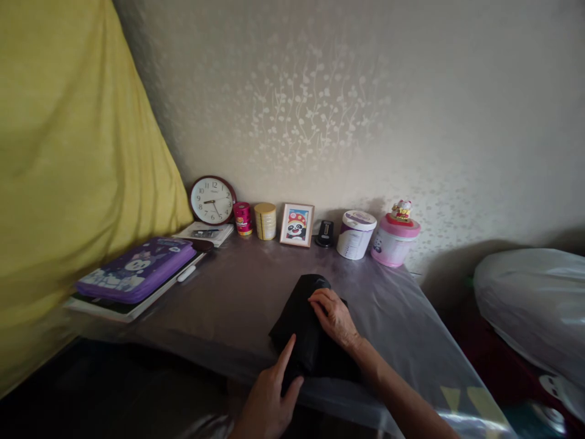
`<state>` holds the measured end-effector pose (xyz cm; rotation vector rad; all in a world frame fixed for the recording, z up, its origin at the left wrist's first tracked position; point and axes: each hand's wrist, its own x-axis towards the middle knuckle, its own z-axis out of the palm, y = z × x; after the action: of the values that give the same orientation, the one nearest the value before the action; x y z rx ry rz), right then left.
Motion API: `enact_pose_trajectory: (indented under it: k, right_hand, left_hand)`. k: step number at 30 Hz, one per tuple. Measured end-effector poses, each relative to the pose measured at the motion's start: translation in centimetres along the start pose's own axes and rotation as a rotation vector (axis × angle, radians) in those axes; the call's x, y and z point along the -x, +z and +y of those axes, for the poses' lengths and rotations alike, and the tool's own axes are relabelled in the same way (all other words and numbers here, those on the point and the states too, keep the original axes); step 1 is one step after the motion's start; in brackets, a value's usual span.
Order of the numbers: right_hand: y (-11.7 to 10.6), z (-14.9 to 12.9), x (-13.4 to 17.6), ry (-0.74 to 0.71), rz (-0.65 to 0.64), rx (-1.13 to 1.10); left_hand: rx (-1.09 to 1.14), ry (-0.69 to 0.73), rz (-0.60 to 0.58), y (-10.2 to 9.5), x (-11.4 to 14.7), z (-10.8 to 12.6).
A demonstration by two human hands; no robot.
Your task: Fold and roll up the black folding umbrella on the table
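Note:
A black folded bundle of fabric lies near the front edge of the table; its exact kind is not clear. Over its upper part, my right hand has its fingers bent and drawn together, pinching the dark fabric. At the near left corner of the bundle is my left hand. Its index finger and thumb are spread apart, with the index finger along the bundle's side. The other left fingers are mostly hidden.
Along the wall stand a round clock, a pink can, a yellow-lidded jar, a panda picture frame, a white tub and a pink tub topped by a cat figurine. A purple case lies at left.

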<state>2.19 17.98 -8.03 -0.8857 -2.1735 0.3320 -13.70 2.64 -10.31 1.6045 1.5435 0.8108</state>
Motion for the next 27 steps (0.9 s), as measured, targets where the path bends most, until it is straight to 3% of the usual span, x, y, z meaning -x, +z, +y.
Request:
enact_pose_trajectory:
  k: [4, 7, 13, 19, 27]
  right_hand:
    - [0.0, 3.6, -2.3, 0.087, 0.016, 0.072]
    - [-0.9, 5.8, -3.0, 0.353, 0.068, 0.022]
    - [-3.9, 7.9, -0.1, 0.69, 0.118, -0.079]
    - [-3.9, 6.5, 1.6, 0.89, 0.006, -0.402]
    - [-4.0, 3.3, 0.7, 0.933, 0.08, -0.673]
  left_hand:
    - [0.018, -0.029, 0.006, -0.2, 0.1, 0.4]
    - [0.074, -0.056, -0.028, -0.3, 0.1, 0.6]
    - [0.167, -0.118, -0.06, -0.3, 0.2, 0.8]
    - [0.155, -0.126, -0.047, -0.2, 0.2, 0.7]
    - [0.082, -0.106, -0.037, 0.2, 0.1, -0.1]
